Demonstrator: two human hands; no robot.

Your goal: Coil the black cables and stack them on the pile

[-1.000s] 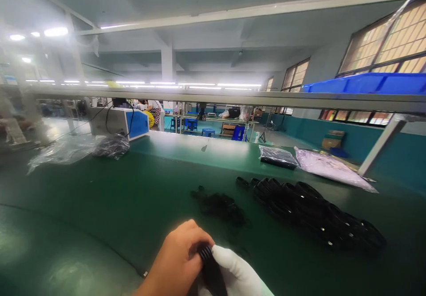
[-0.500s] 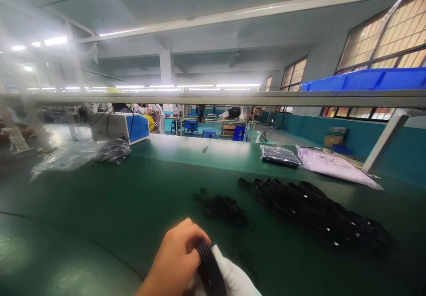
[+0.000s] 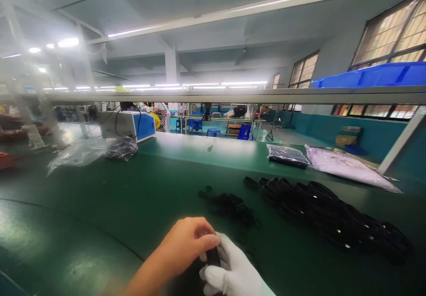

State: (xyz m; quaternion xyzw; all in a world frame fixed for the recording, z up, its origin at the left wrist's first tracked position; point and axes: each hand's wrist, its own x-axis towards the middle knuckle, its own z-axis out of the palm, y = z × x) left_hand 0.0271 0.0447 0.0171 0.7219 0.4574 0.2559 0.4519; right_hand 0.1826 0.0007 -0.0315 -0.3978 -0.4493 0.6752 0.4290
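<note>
My bare left hand [image 3: 186,247] and my white-gloved right hand [image 3: 233,271] meet low in the view over the green table [image 3: 100,207]. Both close on a small black coiled cable bundle [image 3: 213,257], which is mostly hidden between the fingers. Beyond them lies a small heap of loose black ties [image 3: 229,205]. A long row of black coiled cable bundles [image 3: 326,214] stretches to the right.
A blue and white machine [image 3: 128,125] stands at the table's far left beside clear plastic bags [image 3: 89,151]. A dark packet [image 3: 288,156] and a pale pink bag [image 3: 346,167] lie at the far right. A metal shelf rail [image 3: 233,95] crosses overhead carrying a blue bin [image 3: 372,76].
The view has shifted a little. My left fingers have slid over the top of the black bundle, and my gloved right hand now wraps it from below.
</note>
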